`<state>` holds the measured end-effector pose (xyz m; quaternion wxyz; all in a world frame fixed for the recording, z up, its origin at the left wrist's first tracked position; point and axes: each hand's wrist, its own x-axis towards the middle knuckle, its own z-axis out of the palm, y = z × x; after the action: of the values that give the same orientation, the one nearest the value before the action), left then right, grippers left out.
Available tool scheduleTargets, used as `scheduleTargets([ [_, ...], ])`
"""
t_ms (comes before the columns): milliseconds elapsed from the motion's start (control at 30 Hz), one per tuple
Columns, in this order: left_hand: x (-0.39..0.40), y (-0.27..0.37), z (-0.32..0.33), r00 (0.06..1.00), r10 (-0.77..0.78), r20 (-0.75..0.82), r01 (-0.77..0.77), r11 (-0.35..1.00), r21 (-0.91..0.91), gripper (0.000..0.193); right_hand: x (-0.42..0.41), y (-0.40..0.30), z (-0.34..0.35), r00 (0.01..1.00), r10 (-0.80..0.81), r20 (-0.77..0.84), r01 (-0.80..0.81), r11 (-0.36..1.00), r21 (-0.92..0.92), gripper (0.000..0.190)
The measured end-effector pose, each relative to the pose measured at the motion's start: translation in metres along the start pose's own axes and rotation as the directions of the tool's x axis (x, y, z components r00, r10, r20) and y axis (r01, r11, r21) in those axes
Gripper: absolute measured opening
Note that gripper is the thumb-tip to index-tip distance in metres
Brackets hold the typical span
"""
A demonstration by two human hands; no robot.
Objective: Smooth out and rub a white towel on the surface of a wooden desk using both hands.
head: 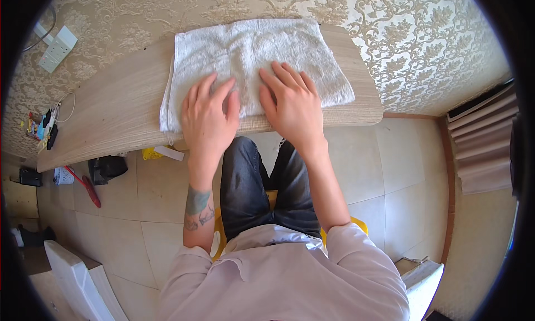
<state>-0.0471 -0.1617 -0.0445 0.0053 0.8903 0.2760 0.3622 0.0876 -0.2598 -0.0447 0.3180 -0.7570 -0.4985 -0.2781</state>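
Observation:
A white terry towel (pixel 250 40) lies on a wood-grain table (pixel 125 99). Its left edge shows more than one layer, and slight wrinkles run through its middle. My left hand (pixel 211 107) rests palm down on the near left part of the towel, fingers spread. Palm down as well, my right hand (pixel 294 101) lies on the towel right of the middle, its fingers pointing away from me. Both palms are hidden from above, and I see no cloth pinched in the fingers.
Patterned wallpaper (pixel 397 40) rises behind the table, with a power strip (pixel 58 49) at the left. A white cable (pixel 67 107) and small items sit at the table's left end. Below are a black bag (pixel 108 169), a red long-handled object (pixel 90 189) and a yellow bag (pixel 151 153).

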Motion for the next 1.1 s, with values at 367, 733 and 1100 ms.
scheduleTargets([
  [367,0.008,-0.003,0.006,0.995,-0.059,0.085,0.057,0.998,0.02,0.034,0.0,-0.002,0.005,0.999,0.033,0.035,-0.032,0.999,-0.024,0.024],
  [733,0.012,-0.008,0.014,0.998,-0.003,0.07,-0.003,0.997,0.083,0.037,0.002,-0.013,0.017,0.999,0.037,0.04,-0.033,0.995,-0.091,0.025],
  [1100,0.011,-0.002,0.001,0.994,-0.019,0.105,0.005,0.992,0.129,0.038,-0.001,-0.014,0.007,0.998,0.009,0.064,-0.007,0.999,-0.031,0.027],
])
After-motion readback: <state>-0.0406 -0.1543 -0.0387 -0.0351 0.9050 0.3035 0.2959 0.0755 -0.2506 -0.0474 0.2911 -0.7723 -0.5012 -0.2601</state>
